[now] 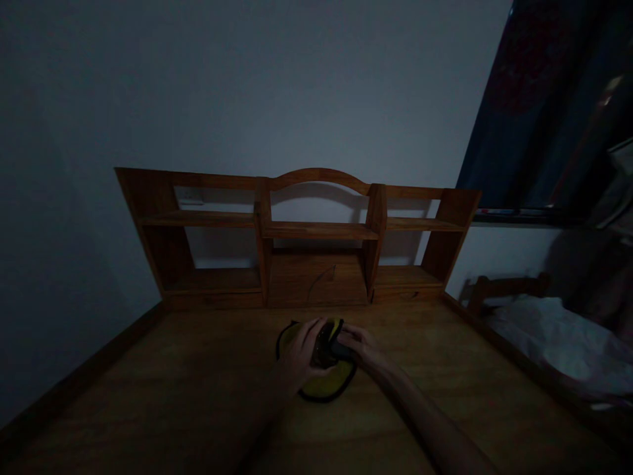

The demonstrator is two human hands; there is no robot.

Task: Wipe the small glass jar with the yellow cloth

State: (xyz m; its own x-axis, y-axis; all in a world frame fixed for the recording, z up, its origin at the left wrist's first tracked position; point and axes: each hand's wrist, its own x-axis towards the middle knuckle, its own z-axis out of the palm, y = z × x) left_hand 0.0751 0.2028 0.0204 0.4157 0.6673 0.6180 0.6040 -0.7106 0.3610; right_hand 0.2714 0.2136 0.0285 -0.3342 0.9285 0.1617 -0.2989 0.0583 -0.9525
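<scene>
A yellow, black-edged piece [330, 384], seemingly soft, lies on the wooden desk; its exact kind is hard to make out in the dim light. My left hand [301, 353] curls over its left side, fingers bent around the dark middle part [322, 348]. On the other side, my right hand [360, 344] is closed on a small dark rounded object [341, 349], held against the raised yellow edge. Both hands are close together, and they hide much of the piece between them.
The wooden desk top [208, 389] has raised side edges. At its back stands a wooden shelf unit [321, 231], with a thin dark cord [319, 280] in the middle bay. Right of the desk are a chair back [512, 287] and pale cloth [564, 336].
</scene>
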